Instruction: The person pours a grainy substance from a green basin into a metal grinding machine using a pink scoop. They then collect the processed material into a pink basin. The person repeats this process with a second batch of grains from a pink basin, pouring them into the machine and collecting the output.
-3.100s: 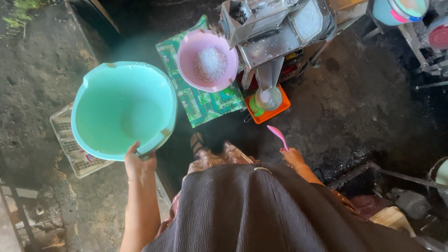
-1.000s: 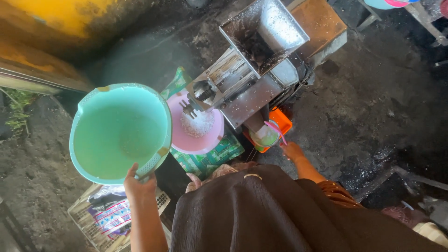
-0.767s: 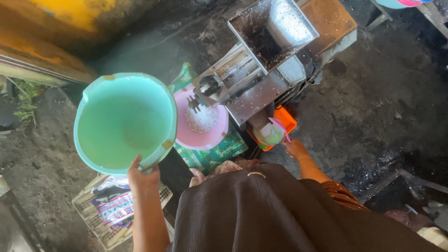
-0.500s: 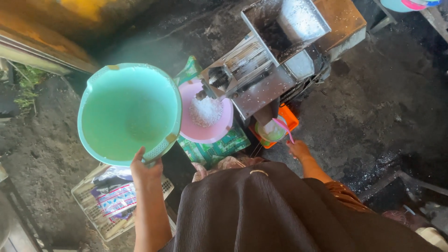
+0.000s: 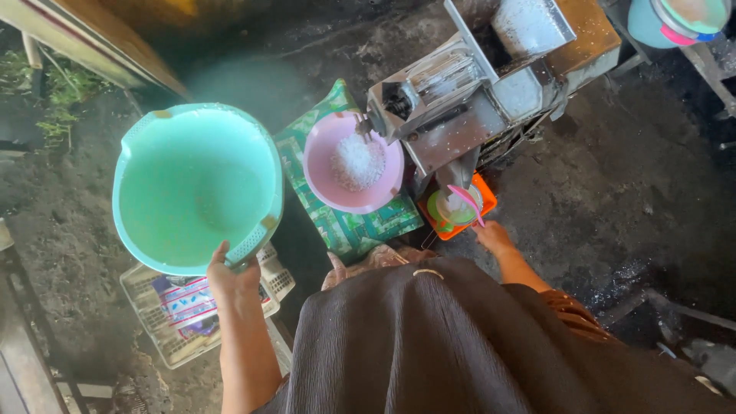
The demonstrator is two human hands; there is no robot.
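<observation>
My left hand grips the rim handle of a large, empty mint-green plastic basin, held up off the ground at the left. My right hand reaches forward and holds a pink scoop over a small green bowl with white gratings in it. That bowl sits on an orange tray below the spout of a grey metal grating machine. A pink bowl with a heap of white gratings stands under the machine's other outlet.
The pink bowl rests on a green patterned mat. A white wire basket with packets lies on the dark dirt ground below the basin. Stacked coloured bowls sit at the top right. My dark pleated skirt fills the lower frame.
The view has tilted so the machine sits higher right. The mint basin stays held up at the left. My right hand stays by the orange tray with the pink scoop.
</observation>
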